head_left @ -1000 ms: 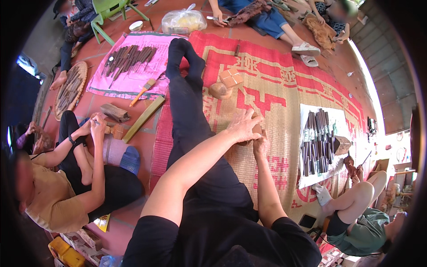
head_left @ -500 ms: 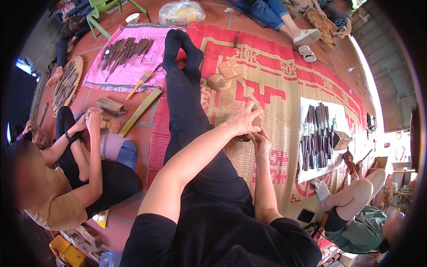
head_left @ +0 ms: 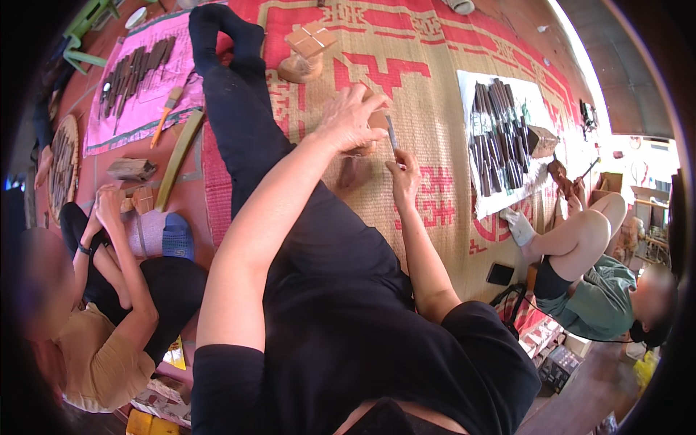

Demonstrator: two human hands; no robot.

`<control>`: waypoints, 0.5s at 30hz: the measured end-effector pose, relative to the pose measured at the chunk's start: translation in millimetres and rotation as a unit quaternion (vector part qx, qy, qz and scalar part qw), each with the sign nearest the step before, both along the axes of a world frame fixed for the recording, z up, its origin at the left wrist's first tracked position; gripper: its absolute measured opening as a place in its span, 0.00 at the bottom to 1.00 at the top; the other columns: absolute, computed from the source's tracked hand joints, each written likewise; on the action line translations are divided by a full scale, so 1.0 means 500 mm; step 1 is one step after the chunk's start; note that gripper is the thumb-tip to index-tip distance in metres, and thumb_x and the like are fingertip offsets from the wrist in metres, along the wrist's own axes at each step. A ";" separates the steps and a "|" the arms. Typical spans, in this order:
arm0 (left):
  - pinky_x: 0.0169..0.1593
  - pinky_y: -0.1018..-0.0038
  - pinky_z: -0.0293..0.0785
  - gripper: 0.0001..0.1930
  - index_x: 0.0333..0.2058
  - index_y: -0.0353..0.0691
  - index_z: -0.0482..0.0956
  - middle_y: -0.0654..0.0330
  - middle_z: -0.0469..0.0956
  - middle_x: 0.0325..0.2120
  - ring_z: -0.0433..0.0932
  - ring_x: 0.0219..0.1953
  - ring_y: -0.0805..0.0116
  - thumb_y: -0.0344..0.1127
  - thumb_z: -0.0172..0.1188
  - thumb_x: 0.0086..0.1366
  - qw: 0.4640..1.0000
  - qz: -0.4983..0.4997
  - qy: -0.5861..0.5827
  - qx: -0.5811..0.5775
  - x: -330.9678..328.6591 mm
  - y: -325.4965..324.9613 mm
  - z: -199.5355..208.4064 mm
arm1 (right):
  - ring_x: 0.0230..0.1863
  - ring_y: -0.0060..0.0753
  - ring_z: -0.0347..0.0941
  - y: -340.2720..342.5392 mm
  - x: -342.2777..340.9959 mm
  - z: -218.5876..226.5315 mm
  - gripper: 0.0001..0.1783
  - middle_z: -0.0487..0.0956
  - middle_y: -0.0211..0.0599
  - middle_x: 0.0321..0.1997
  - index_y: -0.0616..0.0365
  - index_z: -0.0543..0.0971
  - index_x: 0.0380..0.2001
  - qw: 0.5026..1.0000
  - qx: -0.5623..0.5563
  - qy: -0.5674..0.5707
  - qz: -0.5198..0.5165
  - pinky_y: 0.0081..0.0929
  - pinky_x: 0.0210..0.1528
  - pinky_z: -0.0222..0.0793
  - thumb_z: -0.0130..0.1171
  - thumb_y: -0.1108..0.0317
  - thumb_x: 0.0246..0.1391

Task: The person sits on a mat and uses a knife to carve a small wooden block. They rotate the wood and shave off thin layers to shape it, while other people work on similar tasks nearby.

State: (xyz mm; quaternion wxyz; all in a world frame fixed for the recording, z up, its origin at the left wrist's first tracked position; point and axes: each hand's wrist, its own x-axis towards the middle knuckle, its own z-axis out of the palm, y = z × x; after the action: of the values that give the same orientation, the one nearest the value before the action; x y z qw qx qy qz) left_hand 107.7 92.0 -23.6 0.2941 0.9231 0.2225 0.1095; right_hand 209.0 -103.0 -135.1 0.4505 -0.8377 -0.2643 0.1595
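My left hand (head_left: 348, 119) is curled around a small brown wooden block (head_left: 378, 120) above the woven mat, fingers over its top and side. Just right of it, my right hand (head_left: 406, 174) grips a narrow carving chisel (head_left: 392, 134); its grey metal blade points away from me, close to the block. The fist hides the rest of the chisel. Under my left hand, a brownish form (head_left: 354, 172) is blurred, and its kind is unclear. Farther off on the mat, a wooden block with a pale cross line (head_left: 310, 40) rests on a rounded wooden piece (head_left: 300, 69).
Several dark-handled tools (head_left: 500, 138) lie on a white sheet at right; others (head_left: 138, 76) lie on a pink cloth at far left. A brush (head_left: 167, 112) and a long wooden bar (head_left: 178, 159) are left of my legs. People sit at left (head_left: 109, 348) and right (head_left: 602, 290).
The view has shifted, so the scene sits higher and more to the left. The chisel blade now shows in my right hand, which stands slightly apart from the block.
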 end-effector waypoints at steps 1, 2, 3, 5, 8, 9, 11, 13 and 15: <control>0.56 0.53 0.64 0.36 0.57 0.59 0.70 0.55 0.66 0.52 0.64 0.57 0.54 0.55 0.69 0.48 1.000 -0.001 0.001 -0.004 0.002 0.000 0.001 | 0.43 0.35 0.75 -0.013 -0.011 0.008 0.19 0.77 0.35 0.43 0.56 0.80 0.44 0.999 -0.022 -0.018 0.024 0.31 0.48 0.70 0.65 0.70 0.45; 0.57 0.53 0.63 0.36 0.58 0.59 0.69 0.57 0.66 0.52 0.63 0.58 0.55 0.55 0.69 0.48 1.000 -0.001 0.012 -0.004 0.007 -0.001 0.001 | 0.45 0.33 0.74 -0.028 -0.018 -0.007 0.21 0.78 0.33 0.42 0.55 0.80 0.45 0.997 -0.041 -0.052 0.047 0.28 0.46 0.71 0.67 0.73 0.43; 0.57 0.54 0.64 0.37 0.58 0.58 0.68 0.56 0.66 0.52 0.65 0.57 0.54 0.55 0.68 0.49 1.000 -0.005 0.010 0.010 0.006 -0.001 0.001 | 0.45 0.34 0.74 -0.030 -0.032 -0.007 0.21 0.77 0.33 0.42 0.54 0.80 0.45 0.992 -0.054 -0.089 0.076 0.29 0.46 0.71 0.67 0.73 0.43; 0.57 0.56 0.66 0.37 0.60 0.58 0.66 0.55 0.65 0.52 0.67 0.55 0.51 0.56 0.65 0.50 0.999 -0.012 0.005 0.037 0.003 -0.004 0.000 | 0.46 0.37 0.73 -0.027 -0.060 -0.004 0.21 0.77 0.33 0.44 0.52 0.81 0.44 0.974 -0.079 -0.161 0.138 0.32 0.46 0.72 0.66 0.73 0.42; 0.57 0.55 0.66 0.37 0.60 0.58 0.67 0.55 0.65 0.53 0.67 0.56 0.52 0.55 0.66 0.51 0.999 -0.009 0.033 0.023 -0.002 -0.003 0.012 | 0.51 0.40 0.70 0.009 -0.082 0.005 0.22 0.74 0.32 0.52 0.48 0.81 0.44 0.930 -0.097 -0.252 0.249 0.35 0.49 0.71 0.60 0.76 0.41; 0.57 0.55 0.66 0.36 0.60 0.58 0.67 0.55 0.65 0.53 0.67 0.56 0.52 0.54 0.66 0.51 0.999 -0.011 0.032 0.026 -0.001 -0.002 0.013 | 0.53 0.40 0.69 0.022 -0.084 0.010 0.22 0.73 0.31 0.54 0.48 0.81 0.44 0.912 -0.112 -0.282 0.277 0.35 0.51 0.70 0.59 0.76 0.41; 0.57 0.55 0.66 0.36 0.60 0.58 0.67 0.56 0.65 0.53 0.67 0.56 0.51 0.53 0.66 0.51 0.999 -0.015 0.029 0.030 -0.001 0.000 0.015 | 0.55 0.41 0.67 0.035 -0.082 -0.014 0.22 0.71 0.32 0.57 0.45 0.82 0.44 0.896 -0.109 -0.285 0.322 0.37 0.52 0.67 0.57 0.75 0.42; 0.56 0.54 0.67 0.35 0.59 0.57 0.68 0.56 0.66 0.53 0.66 0.57 0.51 0.53 0.66 0.51 0.999 -0.014 0.029 0.016 -0.004 -0.002 0.023 | 0.55 0.40 0.67 0.042 -0.074 -0.022 0.20 0.71 0.32 0.57 0.44 0.83 0.43 0.876 -0.091 -0.305 0.363 0.38 0.53 0.66 0.57 0.73 0.44; 0.56 0.54 0.67 0.35 0.58 0.56 0.69 0.56 0.66 0.52 0.67 0.57 0.52 0.53 0.67 0.51 0.999 -0.011 0.028 0.015 -0.003 0.001 0.022 | 0.56 0.40 0.66 0.045 -0.070 -0.013 0.15 0.71 0.30 0.56 0.45 0.84 0.39 0.890 -0.075 -0.290 0.344 0.37 0.54 0.64 0.58 0.71 0.46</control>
State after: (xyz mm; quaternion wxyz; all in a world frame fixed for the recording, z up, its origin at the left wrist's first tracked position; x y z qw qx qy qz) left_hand 106.0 92.4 -12.8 0.2754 0.9323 0.2189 0.0837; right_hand 174.1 -80.4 -141.4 0.2065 -0.7346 -0.6420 0.0742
